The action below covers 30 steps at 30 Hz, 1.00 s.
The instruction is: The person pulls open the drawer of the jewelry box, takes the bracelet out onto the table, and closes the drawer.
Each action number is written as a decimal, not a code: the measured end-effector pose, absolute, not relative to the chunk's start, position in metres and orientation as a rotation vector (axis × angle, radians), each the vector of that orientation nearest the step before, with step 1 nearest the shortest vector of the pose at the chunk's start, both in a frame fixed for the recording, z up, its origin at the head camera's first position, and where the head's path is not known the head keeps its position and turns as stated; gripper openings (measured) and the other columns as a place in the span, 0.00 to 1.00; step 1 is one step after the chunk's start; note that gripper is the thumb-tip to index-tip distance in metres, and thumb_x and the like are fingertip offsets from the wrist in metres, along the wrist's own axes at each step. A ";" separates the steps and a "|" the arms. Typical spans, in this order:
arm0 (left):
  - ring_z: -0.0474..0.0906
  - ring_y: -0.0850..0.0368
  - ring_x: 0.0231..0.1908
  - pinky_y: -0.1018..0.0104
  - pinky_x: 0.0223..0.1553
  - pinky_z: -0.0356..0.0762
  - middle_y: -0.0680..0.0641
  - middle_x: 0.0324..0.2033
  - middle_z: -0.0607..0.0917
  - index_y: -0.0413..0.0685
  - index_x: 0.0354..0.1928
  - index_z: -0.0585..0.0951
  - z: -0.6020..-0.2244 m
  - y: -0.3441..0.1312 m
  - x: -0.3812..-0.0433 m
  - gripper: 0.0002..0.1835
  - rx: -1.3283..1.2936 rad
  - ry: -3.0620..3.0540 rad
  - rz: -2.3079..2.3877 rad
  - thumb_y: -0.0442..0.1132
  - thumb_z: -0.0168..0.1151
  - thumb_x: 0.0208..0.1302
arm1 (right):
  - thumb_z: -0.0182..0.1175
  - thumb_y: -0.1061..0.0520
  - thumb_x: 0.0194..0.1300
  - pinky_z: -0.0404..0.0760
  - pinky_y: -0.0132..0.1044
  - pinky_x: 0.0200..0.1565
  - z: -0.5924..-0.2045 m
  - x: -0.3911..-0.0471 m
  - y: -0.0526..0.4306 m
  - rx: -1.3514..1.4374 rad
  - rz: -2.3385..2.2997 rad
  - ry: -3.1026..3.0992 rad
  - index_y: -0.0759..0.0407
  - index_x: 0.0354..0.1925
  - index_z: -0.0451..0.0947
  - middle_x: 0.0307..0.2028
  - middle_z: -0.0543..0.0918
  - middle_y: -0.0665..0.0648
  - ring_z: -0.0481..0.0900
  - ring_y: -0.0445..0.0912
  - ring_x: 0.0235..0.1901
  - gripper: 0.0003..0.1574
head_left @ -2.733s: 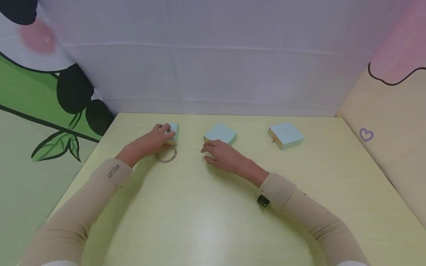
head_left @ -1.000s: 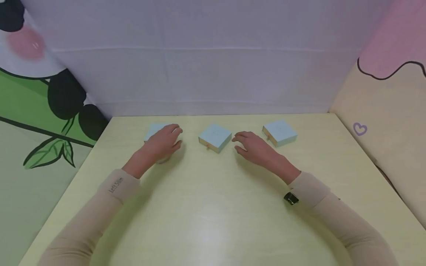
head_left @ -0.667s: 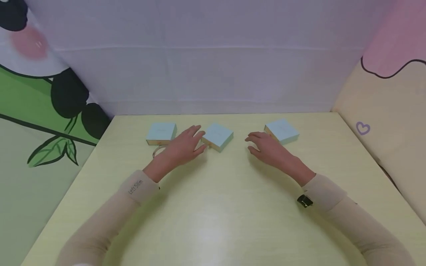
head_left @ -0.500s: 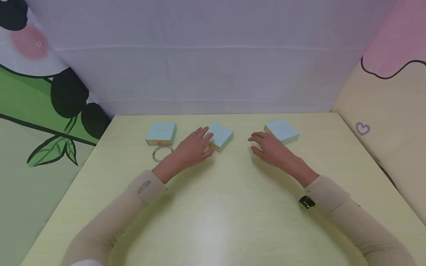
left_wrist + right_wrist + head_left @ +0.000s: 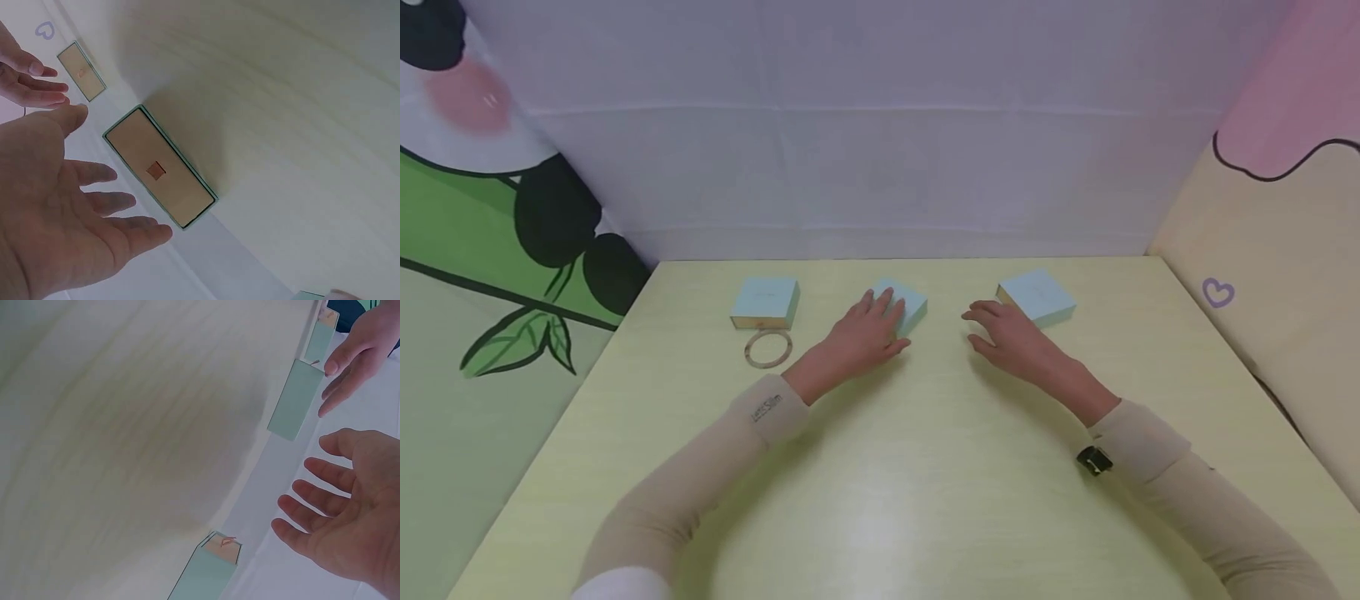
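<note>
My left hand point(image 5: 863, 337) hovers at the middle light-blue box point(image 5: 913, 308), its fingers spread and overlapping the box top in the head view. The left wrist view shows that box's tan drawer front point(image 5: 159, 167) with a small tab, just past the fingertips. My right hand point(image 5: 1011, 337) hangs relaxed with nothing in it, close to the front left of the right light-blue box point(image 5: 1037, 297). In the right wrist view its fingers point(image 5: 312, 497) are loosely bent. A third light-blue box point(image 5: 766, 302) stands at the left, with a round bangle point(image 5: 768, 348) lying before its drawer front.
The boxes stand in a row near the back edge of the pale wooden table point(image 5: 880, 483). Behind it hangs a white cloth point(image 5: 880, 167), and printed panels flank both sides. A small dark device point(image 5: 1093, 460) sits at the right cuff.
My left hand has left the left box and bangle and moved right to the middle box. My right hand has shifted from the middle box toward the right one.
</note>
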<state>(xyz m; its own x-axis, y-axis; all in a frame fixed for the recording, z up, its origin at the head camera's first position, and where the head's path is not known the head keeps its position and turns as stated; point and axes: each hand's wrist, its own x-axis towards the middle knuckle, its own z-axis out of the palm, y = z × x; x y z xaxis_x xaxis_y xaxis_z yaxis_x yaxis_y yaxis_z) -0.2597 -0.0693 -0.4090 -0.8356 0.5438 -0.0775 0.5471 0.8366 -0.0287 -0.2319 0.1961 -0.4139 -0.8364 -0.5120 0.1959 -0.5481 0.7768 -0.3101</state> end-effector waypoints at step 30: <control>0.51 0.47 0.71 0.55 0.66 0.57 0.44 0.72 0.55 0.38 0.70 0.59 -0.401 -0.083 -0.282 0.27 1.143 2.711 -0.128 0.27 0.43 0.69 | 0.57 0.55 0.67 0.66 0.54 0.61 -0.427 -0.231 0.190 0.870 0.524 -2.894 0.63 0.59 0.71 0.61 0.70 0.64 0.69 0.58 0.60 0.25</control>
<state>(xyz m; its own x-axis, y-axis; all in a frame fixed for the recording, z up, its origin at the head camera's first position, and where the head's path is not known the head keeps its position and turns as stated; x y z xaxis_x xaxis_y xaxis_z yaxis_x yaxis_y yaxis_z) -0.2825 -0.0826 -0.4014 -0.6822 0.6993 -0.2136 0.7163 0.6978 -0.0034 -0.2313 0.1896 -0.4266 -0.8364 -0.5220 0.1670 -0.5475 0.7810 -0.3006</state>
